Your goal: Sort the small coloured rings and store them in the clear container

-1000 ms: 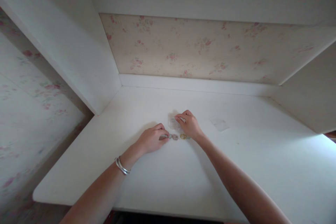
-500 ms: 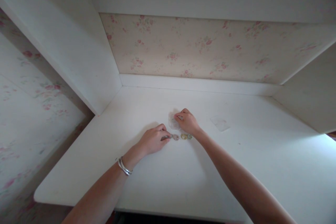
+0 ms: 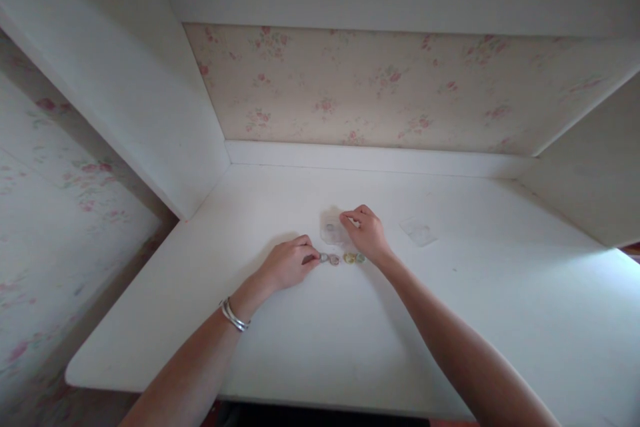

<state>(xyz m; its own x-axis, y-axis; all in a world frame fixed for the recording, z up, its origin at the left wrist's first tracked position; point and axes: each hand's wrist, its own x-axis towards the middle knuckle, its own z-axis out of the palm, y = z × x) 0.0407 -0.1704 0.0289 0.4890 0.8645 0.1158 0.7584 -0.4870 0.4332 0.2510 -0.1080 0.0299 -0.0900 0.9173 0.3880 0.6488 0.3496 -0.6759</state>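
Seen from the head camera, two bare forearms reached across a white desk (image 3: 450, 320) set into a white alcove, with faded rose-print wallpaper (image 3: 380, 90) behind it at 12 o'clock.

The left hand (image 3: 287, 263) lay knuckles-up on the desktop, fingers curled together, its fingertips (image 3: 311, 258) pressed against the left end of a short row of small beads (image 3: 340, 258). Whether it pinched the end bead or merely touched it could not be told. A pair of silver bangles (image 3: 234, 315) circled the left wrist, toward 7 o'clock from the hand.

The beads lay in a line at the centre of the desk, between the two hands: greyish and pinkish pieces to the left, yellow and greenish ones to the right, each touching or just beside the next.

The right hand (image 3: 367, 233) sat just past the row at 1 o'clock, its heel near the greenish bead, thumb and forefinger closed together on something small and pale over a clear plastic container (image 3: 333, 232). What the fingers gripped was too small to identify.

A second clear plastic piece (image 3: 417, 231) lay flat on the desk at 3 o'clock from the right hand, apart from it.
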